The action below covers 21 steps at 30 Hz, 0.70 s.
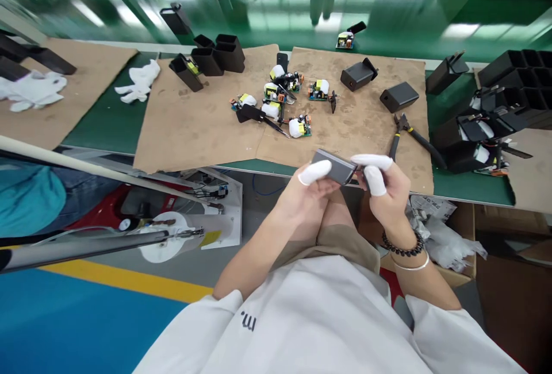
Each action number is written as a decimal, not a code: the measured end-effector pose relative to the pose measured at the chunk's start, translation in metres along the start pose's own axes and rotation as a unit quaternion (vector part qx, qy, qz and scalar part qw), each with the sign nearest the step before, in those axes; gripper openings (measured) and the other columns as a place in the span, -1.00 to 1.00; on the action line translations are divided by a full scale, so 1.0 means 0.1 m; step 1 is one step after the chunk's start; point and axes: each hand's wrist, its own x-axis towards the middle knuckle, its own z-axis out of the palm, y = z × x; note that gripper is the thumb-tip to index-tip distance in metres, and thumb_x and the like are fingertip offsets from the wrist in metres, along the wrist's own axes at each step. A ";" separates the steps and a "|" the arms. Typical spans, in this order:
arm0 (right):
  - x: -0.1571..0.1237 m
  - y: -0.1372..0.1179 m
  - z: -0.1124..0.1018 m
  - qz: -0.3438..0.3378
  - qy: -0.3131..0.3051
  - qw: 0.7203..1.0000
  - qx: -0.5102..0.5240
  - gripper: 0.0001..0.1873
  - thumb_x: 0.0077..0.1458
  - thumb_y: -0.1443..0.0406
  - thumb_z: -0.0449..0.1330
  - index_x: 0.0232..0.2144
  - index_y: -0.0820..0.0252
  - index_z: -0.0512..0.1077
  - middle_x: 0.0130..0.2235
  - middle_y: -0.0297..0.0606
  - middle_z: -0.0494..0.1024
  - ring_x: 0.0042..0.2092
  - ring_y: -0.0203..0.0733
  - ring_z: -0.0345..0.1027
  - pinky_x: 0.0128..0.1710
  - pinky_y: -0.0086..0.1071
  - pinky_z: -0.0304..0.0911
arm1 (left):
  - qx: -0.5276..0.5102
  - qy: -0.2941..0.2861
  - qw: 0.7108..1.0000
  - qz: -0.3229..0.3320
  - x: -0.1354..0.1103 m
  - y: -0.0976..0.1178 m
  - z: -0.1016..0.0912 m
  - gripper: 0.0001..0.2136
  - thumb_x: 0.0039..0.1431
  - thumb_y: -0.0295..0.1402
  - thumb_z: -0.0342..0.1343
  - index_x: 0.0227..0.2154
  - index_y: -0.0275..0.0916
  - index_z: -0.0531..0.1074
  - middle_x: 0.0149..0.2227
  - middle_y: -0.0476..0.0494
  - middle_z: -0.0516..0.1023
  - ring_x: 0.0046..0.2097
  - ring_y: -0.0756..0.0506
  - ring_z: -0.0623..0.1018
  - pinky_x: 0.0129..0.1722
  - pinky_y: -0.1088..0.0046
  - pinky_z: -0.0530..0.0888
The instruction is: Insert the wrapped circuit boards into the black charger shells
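Note:
Both my hands hold a dark grey rectangular adapter casing just in front of the table's near edge, above my lap. My left hand grips its left end, thumb in a white finger cot lying on top. My right hand closes on its right end with two cot-covered fingers; a bead bracelet and a bangle circle that wrist. Black-handled pliers lie on the cardboard just beyond my right hand.
Brown cardboard sheets cover the green bench. Several small circuit boards sit at the middle, black casings behind them, two more casings on the right, stacked black casings at far right. White gloves lie left.

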 end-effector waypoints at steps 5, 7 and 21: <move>0.12 -0.11 -0.33 -0.157 -0.142 0.974 -0.079 -0.51 0.34 0.19 0.11 0.29 -0.07 0.37 0.19 -0.11 0.59 0.21 0.05 0.51 0.19 0.02 0.47 | -0.195 -0.066 0.961 -0.186 0.03 0.01 -0.19 -0.50 -0.11 0.15 0.36 -0.37 -0.22 0.52 -0.19 -0.35 0.73 0.06 -0.40 0.69 0.20 -0.06 0.52; 0.19 -0.26 -0.36 -0.142 -0.185 0.968 -0.092 -0.24 0.28 0.16 0.23 0.45 -0.08 0.10 0.40 -0.07 0.38 0.37 0.09 0.34 0.28 0.04 0.40 | -0.184 -0.051 0.967 -0.167 0.04 0.03 -0.21 -0.50 -0.07 0.14 0.34 -0.31 -0.22 0.54 -0.18 -0.35 0.73 0.10 -0.40 0.67 0.25 -0.06 0.49; 3.23 0.36 -0.44 -0.034 -0.079 0.909 -0.409 -0.68 0.04 0.20 0.35 -0.62 0.22 0.42 -0.36 -0.18 0.72 -0.26 -0.30 0.61 -0.31 -0.47 0.28 | 0.110 -0.076 0.991 0.032 0.08 0.51 -0.76 -0.61 0.17 -0.12 0.37 0.03 -0.10 0.61 0.08 -0.18 0.70 0.15 -0.24 0.64 0.21 0.21 0.52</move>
